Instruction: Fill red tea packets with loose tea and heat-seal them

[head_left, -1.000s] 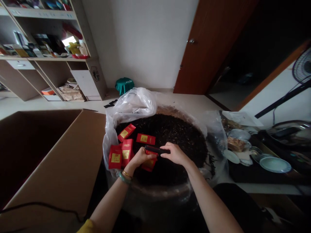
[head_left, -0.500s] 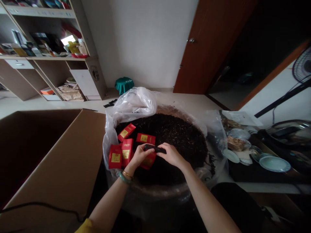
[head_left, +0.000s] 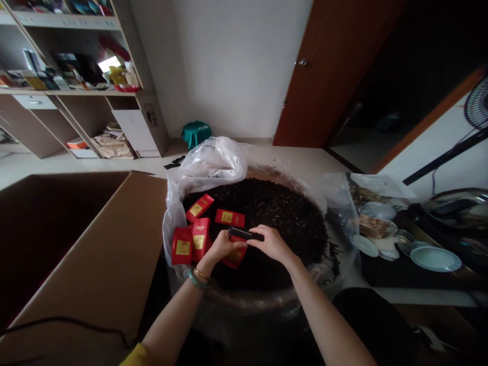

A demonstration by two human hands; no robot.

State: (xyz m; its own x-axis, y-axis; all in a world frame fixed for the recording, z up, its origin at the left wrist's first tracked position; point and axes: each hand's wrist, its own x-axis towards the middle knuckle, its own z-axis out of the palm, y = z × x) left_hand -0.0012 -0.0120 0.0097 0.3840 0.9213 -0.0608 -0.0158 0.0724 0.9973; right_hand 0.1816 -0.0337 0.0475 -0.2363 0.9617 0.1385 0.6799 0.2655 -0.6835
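Note:
Between my two hands is a slim black bar-shaped object, held level; its exact kind does not show. My left hand grips its left end, and my right hand pinches the right end. Below them lies a heap of dark loose leaves, like tea, inside a clear plastic bag that lines a round container. Several red packets with yellow labels rest on the leaves to the left. One more red packet is partly hidden behind my left hand.
A large open cardboard box stands close on the left, with a dark cable across it. To the right, a low table holds dishes and a bag of brown pieces. A green-covered bin stands by the wall.
The black object has tilted slightly, and its right end sits a little lower. My hands stay almost in place, and the view has shifted slightly.

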